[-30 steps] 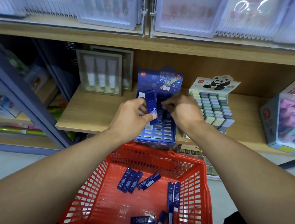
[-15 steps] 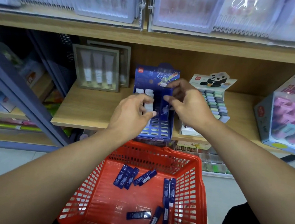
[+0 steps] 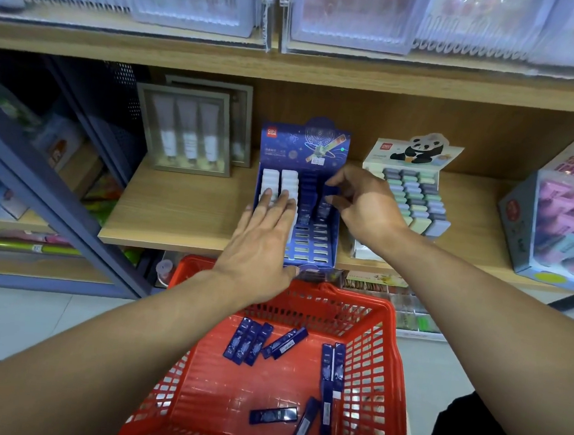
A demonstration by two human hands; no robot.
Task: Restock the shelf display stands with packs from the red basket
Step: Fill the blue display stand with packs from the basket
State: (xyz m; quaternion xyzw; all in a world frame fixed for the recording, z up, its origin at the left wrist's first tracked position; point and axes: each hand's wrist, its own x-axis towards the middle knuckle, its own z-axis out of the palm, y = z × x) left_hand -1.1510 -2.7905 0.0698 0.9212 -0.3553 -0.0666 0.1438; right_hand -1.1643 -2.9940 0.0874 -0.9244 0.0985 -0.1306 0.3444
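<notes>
While the left hand (image 3: 259, 246) lies flat, fingers straight and released, over the white packs (image 3: 279, 186) in the blue display stand (image 3: 327, 251), the right hand (image 3: 365, 206) curls its fingers onto a dark blue pack (image 3: 324, 205) in the stand's right column; whether it actually grips the pack I can't tell. Stand sits on the wooden shelf (image 3: 182, 216), just above the red basket (image 3: 381, 355). Packs: slim dark-blue boxes with pale print. Loose packs in the basket (image 3: 247, 342): about ten. Stand columns: four, the left two white and the right two blue.
</notes>
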